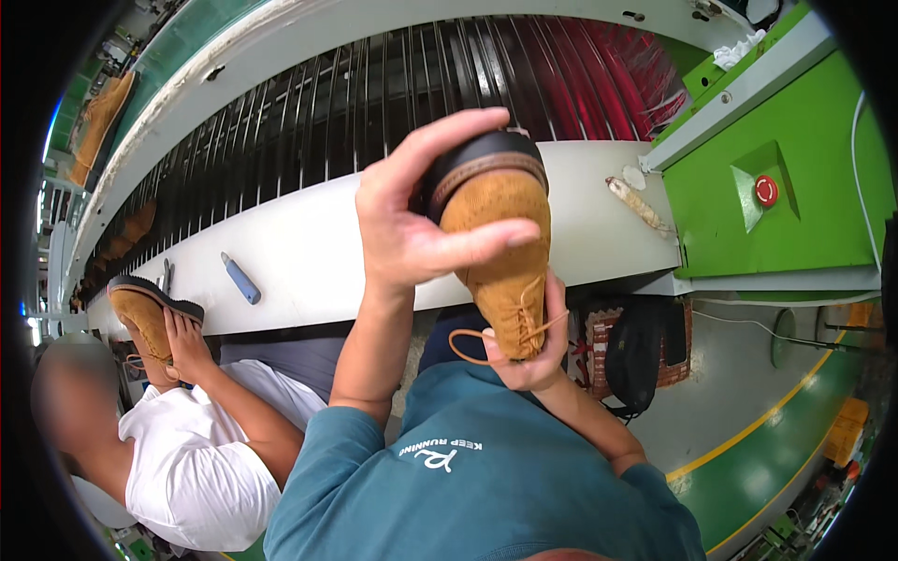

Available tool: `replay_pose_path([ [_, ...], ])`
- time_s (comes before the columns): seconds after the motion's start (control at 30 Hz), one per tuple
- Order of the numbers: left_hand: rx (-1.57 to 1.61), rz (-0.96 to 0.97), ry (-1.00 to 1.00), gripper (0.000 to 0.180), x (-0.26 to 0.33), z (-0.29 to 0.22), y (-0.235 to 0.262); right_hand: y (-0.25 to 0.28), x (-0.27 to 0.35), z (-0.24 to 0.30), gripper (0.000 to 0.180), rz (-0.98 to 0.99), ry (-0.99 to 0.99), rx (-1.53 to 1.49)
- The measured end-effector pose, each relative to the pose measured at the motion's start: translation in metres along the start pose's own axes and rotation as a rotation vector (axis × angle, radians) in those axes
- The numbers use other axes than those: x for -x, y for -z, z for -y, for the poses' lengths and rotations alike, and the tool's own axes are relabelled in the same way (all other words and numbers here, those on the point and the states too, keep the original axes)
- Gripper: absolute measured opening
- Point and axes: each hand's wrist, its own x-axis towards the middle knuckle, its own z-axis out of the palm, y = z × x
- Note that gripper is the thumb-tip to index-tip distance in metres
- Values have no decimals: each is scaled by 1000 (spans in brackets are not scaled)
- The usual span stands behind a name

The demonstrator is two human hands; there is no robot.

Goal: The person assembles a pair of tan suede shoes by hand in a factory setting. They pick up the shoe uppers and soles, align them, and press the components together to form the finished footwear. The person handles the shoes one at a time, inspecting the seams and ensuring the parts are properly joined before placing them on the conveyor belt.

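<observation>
A tan suede lace-up boot (502, 208) is held up in front of my chest, its dark-soled end pointing away from me. My left hand (407, 201) grips that end, with the fingers around the black sole (486, 148) and the thumb lying across the tan upper. At the near, laced end, my right hand (541, 360) closes around the boot from below. An orange-brown lace (465, 346) loops out to the left beside the right hand. The boot's opening is hidden from view.
A white ledge (309, 238) runs before a rack of dark rods (374, 93). On it lie a blue-handled tool (241, 279) and a worn whitish stick (638, 204). At left, a person in white (201, 449) holds a similar boot (142, 313). A green machine panel (748, 187) stands right.
</observation>
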Motion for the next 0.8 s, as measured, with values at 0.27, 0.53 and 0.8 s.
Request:
replay_pose_path([
  [0.27, -39, 2, -45, 81, 2, 2, 0, 1, 1, 1, 98, 3, 16, -11],
  [0.53, -55, 4, -19, 85, 1, 4, 1, 5, 1, 2, 101, 87, -39, 20],
  [0.8, -55, -25, -16, 79, 1, 2, 0, 3, 1, 1, 97, 8, -34, -28],
])
